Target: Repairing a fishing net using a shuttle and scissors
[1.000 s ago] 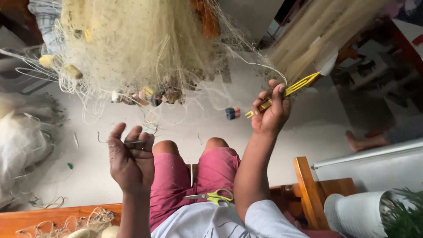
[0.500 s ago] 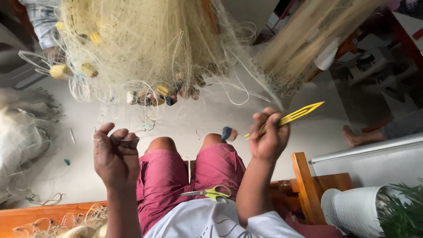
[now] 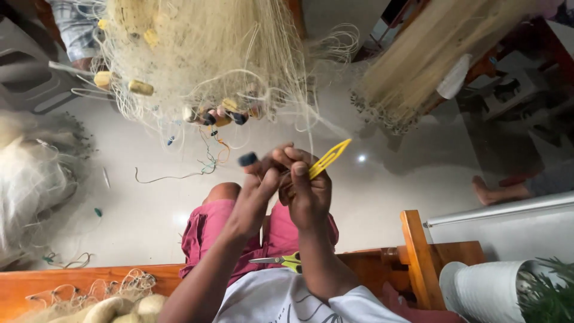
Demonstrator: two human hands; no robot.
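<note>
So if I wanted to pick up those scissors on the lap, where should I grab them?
Take the scissors by the yellow-green handle loops, which lie toward the person's right arm. The closed blades point the other way, toward the left arm, so come in from the handle end, from above, clear of the tips.

Single head-worn view, looking steeply down, close on lap, floor beyond

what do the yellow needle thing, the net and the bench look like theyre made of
Yellow netting needle: likely plastic, bright, uniform colour, thin open frame. Fishing net: looks like pale, fine synthetic line, translucent and slightly glossy. Bench: wood, orange-brown with a smooth, varnished-looking sheen.
</note>
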